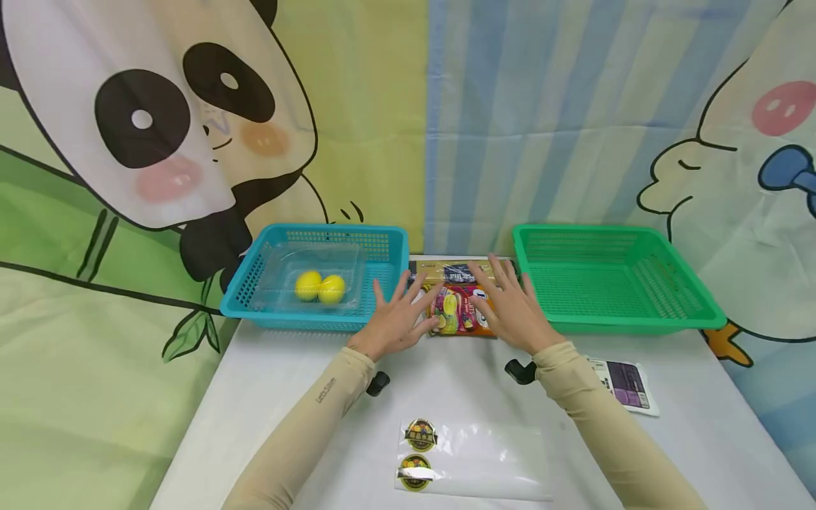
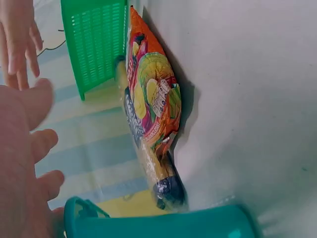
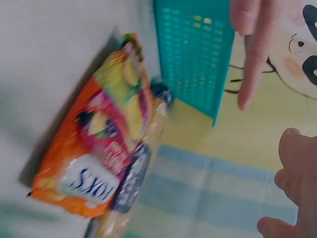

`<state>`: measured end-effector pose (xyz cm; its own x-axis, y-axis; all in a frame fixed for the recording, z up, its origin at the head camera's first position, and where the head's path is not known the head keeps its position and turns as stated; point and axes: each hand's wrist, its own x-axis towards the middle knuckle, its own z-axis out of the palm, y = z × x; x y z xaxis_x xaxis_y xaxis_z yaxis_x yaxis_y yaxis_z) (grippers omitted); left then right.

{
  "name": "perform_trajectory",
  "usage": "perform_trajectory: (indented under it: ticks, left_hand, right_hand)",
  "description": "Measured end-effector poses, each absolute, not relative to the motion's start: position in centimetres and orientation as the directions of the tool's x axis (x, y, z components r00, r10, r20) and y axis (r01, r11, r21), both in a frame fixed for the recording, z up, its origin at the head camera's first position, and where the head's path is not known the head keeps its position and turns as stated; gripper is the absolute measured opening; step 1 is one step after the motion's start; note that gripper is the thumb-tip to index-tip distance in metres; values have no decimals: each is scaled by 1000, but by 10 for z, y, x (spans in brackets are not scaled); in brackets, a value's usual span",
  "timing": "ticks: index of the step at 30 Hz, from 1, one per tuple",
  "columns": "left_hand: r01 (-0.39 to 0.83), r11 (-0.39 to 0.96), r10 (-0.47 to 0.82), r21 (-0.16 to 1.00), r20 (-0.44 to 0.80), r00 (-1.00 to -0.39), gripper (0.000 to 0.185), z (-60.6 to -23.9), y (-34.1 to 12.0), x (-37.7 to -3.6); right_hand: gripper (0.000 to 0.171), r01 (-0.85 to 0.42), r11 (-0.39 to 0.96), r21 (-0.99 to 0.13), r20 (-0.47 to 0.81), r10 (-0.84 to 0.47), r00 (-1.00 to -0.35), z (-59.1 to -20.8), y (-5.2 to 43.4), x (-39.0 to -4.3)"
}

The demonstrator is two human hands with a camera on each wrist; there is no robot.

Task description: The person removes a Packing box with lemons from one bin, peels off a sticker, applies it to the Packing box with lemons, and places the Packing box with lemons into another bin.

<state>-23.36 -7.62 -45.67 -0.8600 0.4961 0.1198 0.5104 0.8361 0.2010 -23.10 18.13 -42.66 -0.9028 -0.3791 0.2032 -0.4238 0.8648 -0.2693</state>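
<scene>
My left hand and right hand are held out over the middle of the table, fingers straight and spread, with nothing in either. Between them lies a shiny orange candy bag with fruit pictures; it also shows in the left wrist view and, blurred, in the right wrist view. Behind the bag, a long gold pack with a dark blue label lies against the back edge. The left fingertips overlap the left ends of both packs in the head view, while the right fingertips overlap their right ends.
At the back left, a blue basket holds a clear plastic box with two yellow lemon-like balls. A green basket stands at the back right. A white-and-purple packet lies by the right forearm. In front is a clear bag with round stickers.
</scene>
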Motion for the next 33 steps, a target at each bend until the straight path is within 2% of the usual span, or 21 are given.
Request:
perform_trajectory:
  ticks: [9, 19, 23, 33]
  left_hand:
    - [476, 853, 466, 214, 100, -879, 65, -451, -96, -223]
    - [411, 869, 408, 275, 73, -910, 72, -443, -139, -205]
    - [380, 893, 376, 240, 65, -924, 68, -442, -158, -201]
    - [392, 900, 368, 192, 148, -918, 45, -442, -183, -196]
  right_hand:
    - [63, -537, 770, -345, 345, -428, -835, -402, 145, -245]
    - [62, -572, 663, -483, 309, -482, -820, -380, 106, -260]
    - [62, -588, 606, -537, 291, -521, -803, -374, 87, -267]
    - [60, -561, 484, -672, 267, -548, -792, -380, 34, -284]
